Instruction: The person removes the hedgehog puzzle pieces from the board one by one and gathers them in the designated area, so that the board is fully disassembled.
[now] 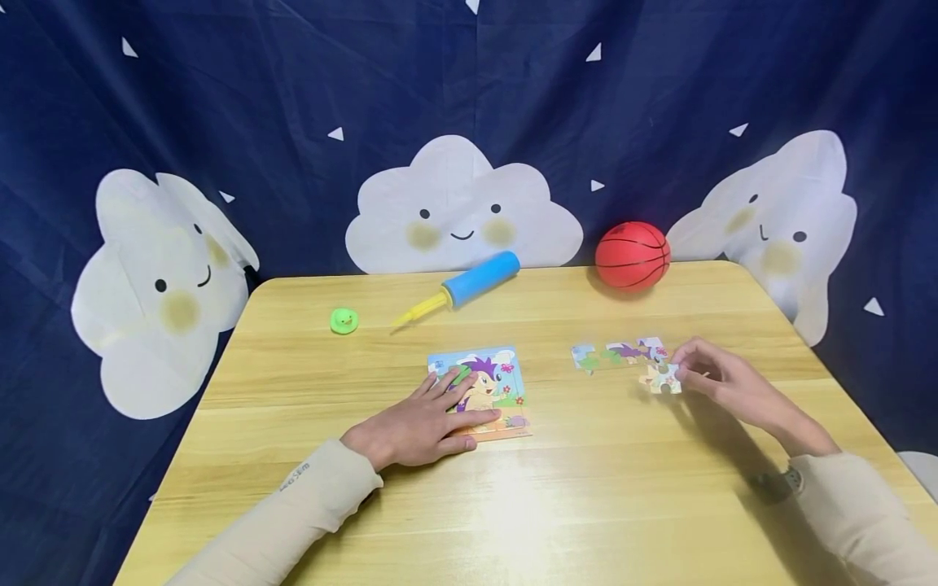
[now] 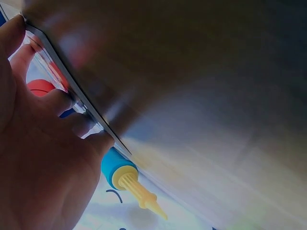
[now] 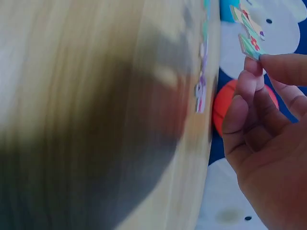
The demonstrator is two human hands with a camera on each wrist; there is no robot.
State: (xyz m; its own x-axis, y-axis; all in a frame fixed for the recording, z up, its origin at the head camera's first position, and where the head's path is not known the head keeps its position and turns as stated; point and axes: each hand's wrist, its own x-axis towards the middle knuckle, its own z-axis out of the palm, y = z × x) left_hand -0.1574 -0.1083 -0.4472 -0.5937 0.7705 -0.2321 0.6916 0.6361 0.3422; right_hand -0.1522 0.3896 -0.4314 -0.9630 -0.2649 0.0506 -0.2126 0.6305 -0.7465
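My left hand (image 1: 421,423) rests with spread, straight fingers on a square picture puzzle (image 1: 506,376) showing a purple-haired hedgehog. In the left wrist view the fingers lie along the edge of the dark-rimmed puzzle board. Between thumb and fingertips, my right hand (image 1: 721,382) pinches a small cluster of joined puzzle pieces (image 3: 250,44), raised above the table in the right wrist view. Just behind it in the head view lie loose jigsaw pieces (image 1: 623,353) in purple, green and blue, partly overlapped by the held pieces.
A blue pump (image 1: 479,281) with a yellow nozzle lies at the table's back edge. Right of it sits a red ball (image 1: 633,256) with black lines. A green rubber duck (image 1: 344,321) stands at the back left. A dark cloud-patterned curtain (image 1: 293,98) hangs behind the wooden table (image 1: 308,374).
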